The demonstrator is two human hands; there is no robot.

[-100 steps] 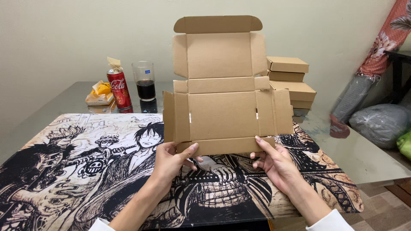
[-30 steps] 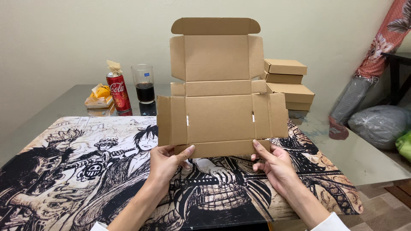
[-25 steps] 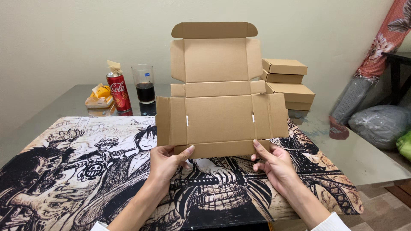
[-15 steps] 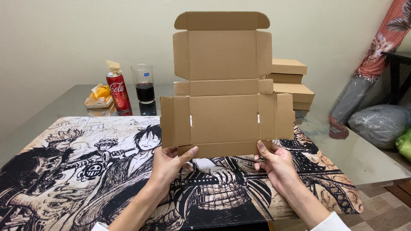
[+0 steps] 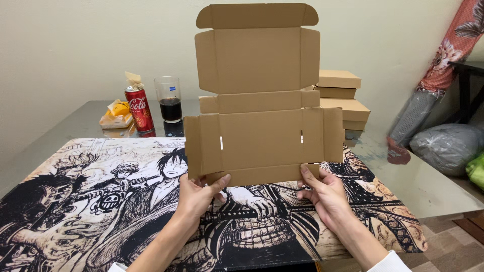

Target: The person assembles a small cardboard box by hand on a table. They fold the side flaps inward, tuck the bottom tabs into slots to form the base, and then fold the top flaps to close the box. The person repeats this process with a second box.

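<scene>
- Both hands hold one flat, unfolded cardboard box blank [image 5: 262, 95] upright by its bottom flap: left hand [image 5: 199, 194] pinching the lower left corner, thumb on the near face, right hand [image 5: 325, 194] pinching the lower right corner the same way.
- Blank rises straight above the hands, long axis vertical, printless inner face toward the camera, top flap highest.
- Hands sit level and equally near it, over the front half of the illustrated table mat [image 5: 91, 201].
- At the table's far left edge stand a red soda can [image 5: 139, 109] and a glass of dark drink [image 5: 170, 99].
- Near the far right corner, behind the blank, folded boxes [image 5: 343, 98] are stacked.
</scene>
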